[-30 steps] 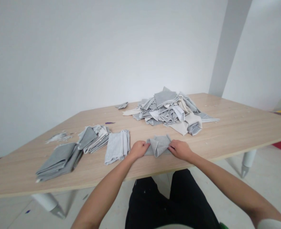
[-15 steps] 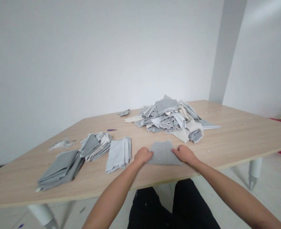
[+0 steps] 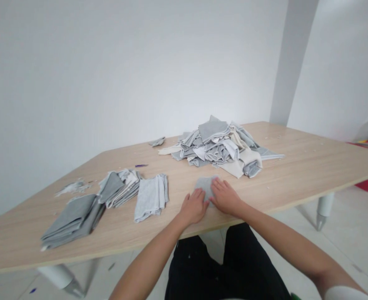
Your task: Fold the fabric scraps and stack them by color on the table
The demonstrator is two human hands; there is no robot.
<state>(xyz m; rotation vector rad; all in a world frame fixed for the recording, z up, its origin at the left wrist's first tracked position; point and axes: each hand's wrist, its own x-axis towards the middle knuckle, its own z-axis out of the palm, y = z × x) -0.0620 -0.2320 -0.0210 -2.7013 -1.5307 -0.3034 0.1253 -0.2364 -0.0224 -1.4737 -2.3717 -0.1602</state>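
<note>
A small grey piece of fabric [image 3: 205,183] lies flat on the table near its front edge, partly covered by both hands. My left hand [image 3: 194,206] rests on its near left part, fingers stretched out. Over its right side lies my right hand [image 3: 224,196], flat with the fingers apart. Just left of them is a light grey folded cloth [image 3: 151,196]. Beyond the hands rises a heap of grey, white and beige fabric pieces [image 3: 215,143].
Farther left lie a stack of mixed folded fabric [image 3: 121,187] and a darker grey folded stack [image 3: 71,218]. White scraps [image 3: 74,187], a purple-dark slim item [image 3: 141,165] and a small grey cloth [image 3: 157,142] lie behind. A white wall [image 3: 140,71] borders the wooden table [image 3: 312,166].
Both hands have let go of the fabric's side edges, moved inward and now lie flat on top of it. The view has shifted slightly.
</note>
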